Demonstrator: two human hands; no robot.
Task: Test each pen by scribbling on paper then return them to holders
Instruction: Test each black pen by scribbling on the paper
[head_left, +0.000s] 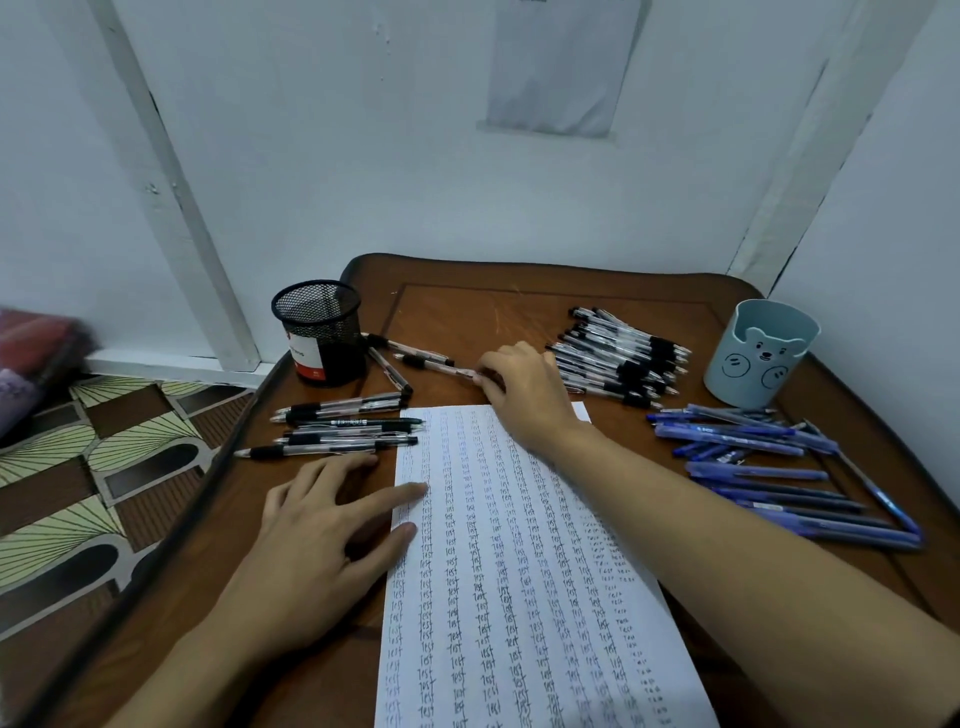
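Observation:
A sheet of paper covered in columns of the word "test" lies in the middle of the wooden table. My left hand rests flat on the table with its fingertips on the paper's left edge. My right hand reaches beyond the paper's top edge and pinches the end of a clear black-grip pen. A black mesh holder stands at the back left with nothing showing above its rim. A light blue bear-face holder stands at the back right.
Several black-grip pens lie left of the paper, and two more beside the mesh holder. A pile of black-grip pens lies at the back, right of my right hand. Blue pens are spread along the right side. Patterned floor shows to the left.

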